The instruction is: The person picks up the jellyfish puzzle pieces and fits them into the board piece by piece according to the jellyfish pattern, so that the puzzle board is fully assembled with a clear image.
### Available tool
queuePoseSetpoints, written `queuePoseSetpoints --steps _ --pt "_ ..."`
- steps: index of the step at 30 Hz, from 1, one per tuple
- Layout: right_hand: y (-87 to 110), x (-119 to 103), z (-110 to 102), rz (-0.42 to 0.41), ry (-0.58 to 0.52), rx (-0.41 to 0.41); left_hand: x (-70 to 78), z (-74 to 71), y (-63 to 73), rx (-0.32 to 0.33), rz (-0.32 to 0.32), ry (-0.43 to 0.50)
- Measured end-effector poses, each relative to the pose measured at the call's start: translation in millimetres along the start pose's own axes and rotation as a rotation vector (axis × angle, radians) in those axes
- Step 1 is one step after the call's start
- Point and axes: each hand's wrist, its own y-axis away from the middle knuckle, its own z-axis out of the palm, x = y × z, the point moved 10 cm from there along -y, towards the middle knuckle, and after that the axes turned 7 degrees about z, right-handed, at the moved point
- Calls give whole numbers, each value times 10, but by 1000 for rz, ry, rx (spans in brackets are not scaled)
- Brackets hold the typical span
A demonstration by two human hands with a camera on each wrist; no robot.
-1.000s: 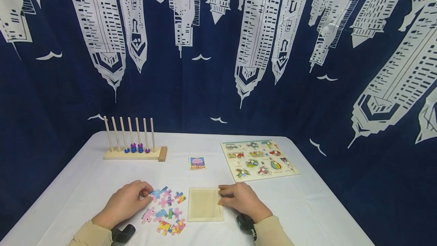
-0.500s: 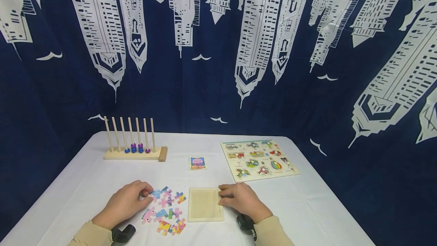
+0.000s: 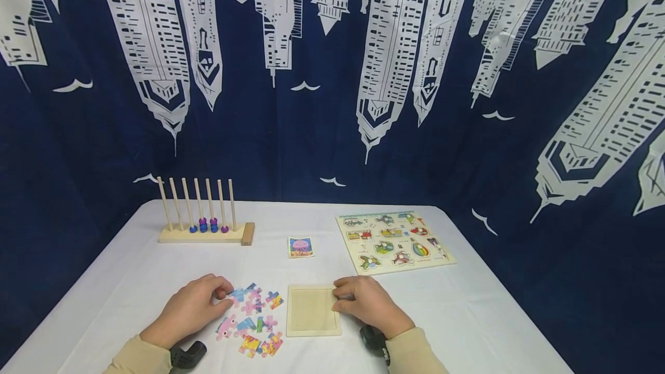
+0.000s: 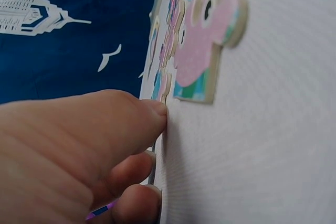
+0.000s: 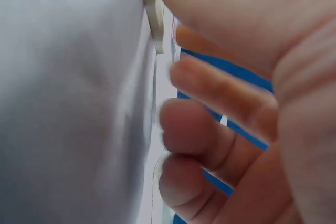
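Observation:
My left hand (image 3: 192, 307) rests on the table at the left edge of a loose group of jigsaw pieces (image 3: 253, 306), its fingers loosely bent. In the left wrist view, the thumb and fingertips touch the white cloth, and a pink piece with printed eyes (image 4: 197, 51) lies just beyond them. A square wooden puzzle tray (image 3: 313, 332) lies flat to the right of the pieces. My right hand (image 3: 371, 305) touches the tray's right edge with thumb and forefinger. In the right wrist view, the thumb meets the tray's edge (image 5: 152, 11), while the other fingers hang loosely curled.
Behind the tray lies a small picture card (image 3: 301, 247). A wooden bead counter (image 3: 202, 236) with upright pegs stands at the back left. At the back right is a vehicle puzzle board (image 3: 395, 244). White cloth covers the table (image 3: 493, 328); a dark blue curtain (image 3: 291, 143) hangs behind.

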Motion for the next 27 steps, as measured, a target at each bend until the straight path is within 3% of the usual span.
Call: queuePoseSetpoints --steps 3,10,27 --pt "0 10 4 16 -16 6 -13 16 0 -3 -2 3" --pt "-22 123 53 84 -165 -27 -13 18 0 -2 0 11" --pt "-32 194 84 71 -257 -51 -4 6 3 -5 3 24"
